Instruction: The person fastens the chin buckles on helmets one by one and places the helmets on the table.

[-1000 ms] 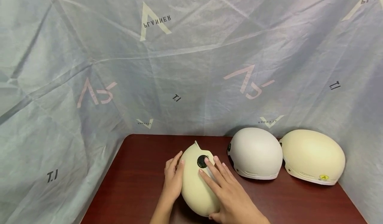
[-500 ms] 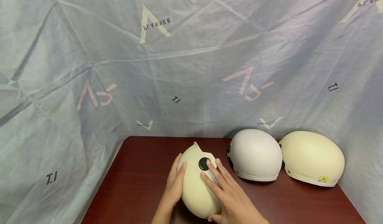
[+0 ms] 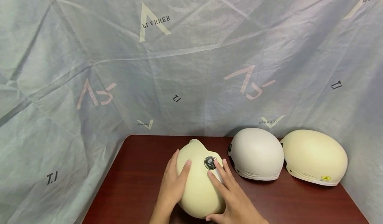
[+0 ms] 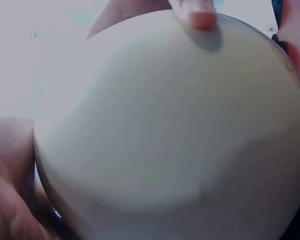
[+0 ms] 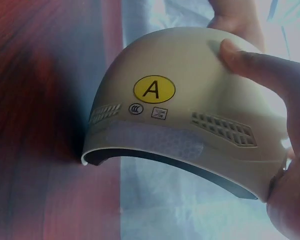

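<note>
A cream helmet [image 3: 195, 194] stands tilted near the front of the table between my two hands. My left hand [image 3: 172, 185] grips its left side, with the thumb lying over the shell. On the right side my right hand [image 3: 236, 197] holds it, fingers spread beside a black round vent [image 3: 210, 163] and thumb low at the near end. The smooth shell [image 4: 160, 125] fills most of the left wrist view. In the right wrist view the helmet's end shows a yellow "A" sticker [image 5: 154, 89], grilles and a dark-lined lower rim. Its inside is mostly hidden.
A white helmet [image 3: 257, 154] and another cream helmet [image 3: 314, 157] sit side by side at the back right of the dark red table [image 3: 128, 184]. Grey printed cloth [image 3: 191, 67] hangs behind and at both sides.
The helmet has turned and rolled slightly to the right between my hands, so its round vent now lies farther right. Both hands moved along with it. The other two helmets stayed put.
</note>
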